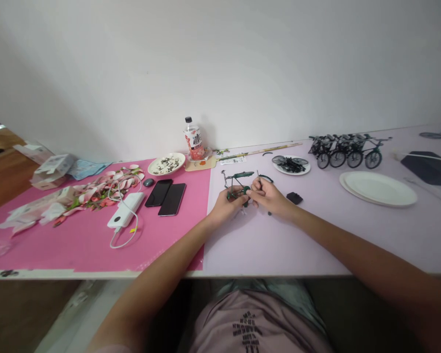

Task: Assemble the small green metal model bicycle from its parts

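Observation:
A small dark green model bicycle frame (pixel 243 174) is held above the pale lilac tabletop, with handlebars at its left end. My left hand (pixel 226 203) is closed round its lower part. My right hand (pixel 270 196) pinches a thin grey tool (pixel 258 175), its fingers meeting the frame's right end beside the left fingertips. Behind the right hand lies a dark curved piece (pixel 266 178). A small black block (pixel 294 198) rests to the right of this hand.
Assembled model bicycles (pixel 347 152) stand at the back right, near white plates (pixel 380 189). A plate of black parts (pixel 291 165) is behind my hands. On the pink left side are phones (pixel 172 199), a power bank (pixel 126 210) and petals; a bottle (pixel 194 141) stands at the back.

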`<state>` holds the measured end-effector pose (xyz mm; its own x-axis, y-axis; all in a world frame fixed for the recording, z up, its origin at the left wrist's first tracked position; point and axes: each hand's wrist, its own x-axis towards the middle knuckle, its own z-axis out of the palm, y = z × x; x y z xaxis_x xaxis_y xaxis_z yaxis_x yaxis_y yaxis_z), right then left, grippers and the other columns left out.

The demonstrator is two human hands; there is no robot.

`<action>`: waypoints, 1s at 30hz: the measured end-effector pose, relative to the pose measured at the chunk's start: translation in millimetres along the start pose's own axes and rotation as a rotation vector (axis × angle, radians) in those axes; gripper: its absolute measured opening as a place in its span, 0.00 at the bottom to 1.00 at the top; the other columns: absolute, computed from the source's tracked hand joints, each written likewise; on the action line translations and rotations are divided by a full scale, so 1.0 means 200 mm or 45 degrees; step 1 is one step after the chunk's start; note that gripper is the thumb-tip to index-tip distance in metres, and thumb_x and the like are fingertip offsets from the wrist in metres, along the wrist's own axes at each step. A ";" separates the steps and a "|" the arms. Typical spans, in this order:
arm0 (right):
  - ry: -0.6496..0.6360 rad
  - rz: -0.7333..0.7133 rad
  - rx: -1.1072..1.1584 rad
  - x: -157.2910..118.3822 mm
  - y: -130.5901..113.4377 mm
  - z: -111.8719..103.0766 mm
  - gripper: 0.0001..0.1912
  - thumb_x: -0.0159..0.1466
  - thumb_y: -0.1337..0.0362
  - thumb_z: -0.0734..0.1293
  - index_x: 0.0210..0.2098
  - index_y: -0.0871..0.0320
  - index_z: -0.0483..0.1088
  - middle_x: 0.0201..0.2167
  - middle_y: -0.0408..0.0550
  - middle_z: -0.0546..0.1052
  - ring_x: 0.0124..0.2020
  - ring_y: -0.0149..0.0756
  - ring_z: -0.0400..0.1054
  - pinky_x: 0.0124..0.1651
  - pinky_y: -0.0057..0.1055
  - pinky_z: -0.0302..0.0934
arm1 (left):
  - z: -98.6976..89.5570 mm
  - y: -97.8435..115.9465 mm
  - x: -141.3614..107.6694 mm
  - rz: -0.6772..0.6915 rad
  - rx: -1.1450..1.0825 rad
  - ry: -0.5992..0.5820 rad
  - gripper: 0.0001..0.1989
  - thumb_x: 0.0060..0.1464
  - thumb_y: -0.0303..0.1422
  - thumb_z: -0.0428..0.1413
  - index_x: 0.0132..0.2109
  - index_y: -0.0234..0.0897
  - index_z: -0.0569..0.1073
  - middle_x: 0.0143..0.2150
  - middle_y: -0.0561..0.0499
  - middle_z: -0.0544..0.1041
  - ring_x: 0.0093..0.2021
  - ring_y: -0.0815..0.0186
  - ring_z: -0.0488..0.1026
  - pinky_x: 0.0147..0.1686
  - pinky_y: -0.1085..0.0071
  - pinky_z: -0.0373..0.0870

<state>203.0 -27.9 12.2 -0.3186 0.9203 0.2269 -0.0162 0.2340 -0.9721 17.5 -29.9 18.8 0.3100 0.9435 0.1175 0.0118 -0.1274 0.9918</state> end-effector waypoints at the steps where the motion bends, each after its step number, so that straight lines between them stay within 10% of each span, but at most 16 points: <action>1: -0.001 0.010 -0.001 0.00 0.00 0.00 0.24 0.63 0.53 0.72 0.34 0.50 0.51 0.25 0.31 0.53 0.23 0.29 0.60 0.30 0.31 0.61 | 0.00 0.00 0.00 0.001 0.002 0.012 0.16 0.52 0.35 0.66 0.45 0.31 0.77 0.36 0.47 0.79 0.33 0.69 0.74 0.36 0.71 0.71; 30: 0.228 0.080 -0.128 -0.01 -0.04 -0.02 0.21 0.61 0.43 0.73 0.37 0.56 0.73 0.26 0.40 0.67 0.22 0.29 0.58 0.24 0.29 0.49 | -0.01 -0.02 0.01 0.004 -0.065 0.067 0.13 0.52 0.33 0.66 0.44 0.31 0.77 0.36 0.47 0.79 0.33 0.68 0.75 0.37 0.70 0.72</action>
<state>207.2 -29.9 19.9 -0.1421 0.9731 0.1815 0.0961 0.1960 -0.9759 16.7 -27.4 15.8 0.2593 0.9580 0.1221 -0.0385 -0.1161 0.9925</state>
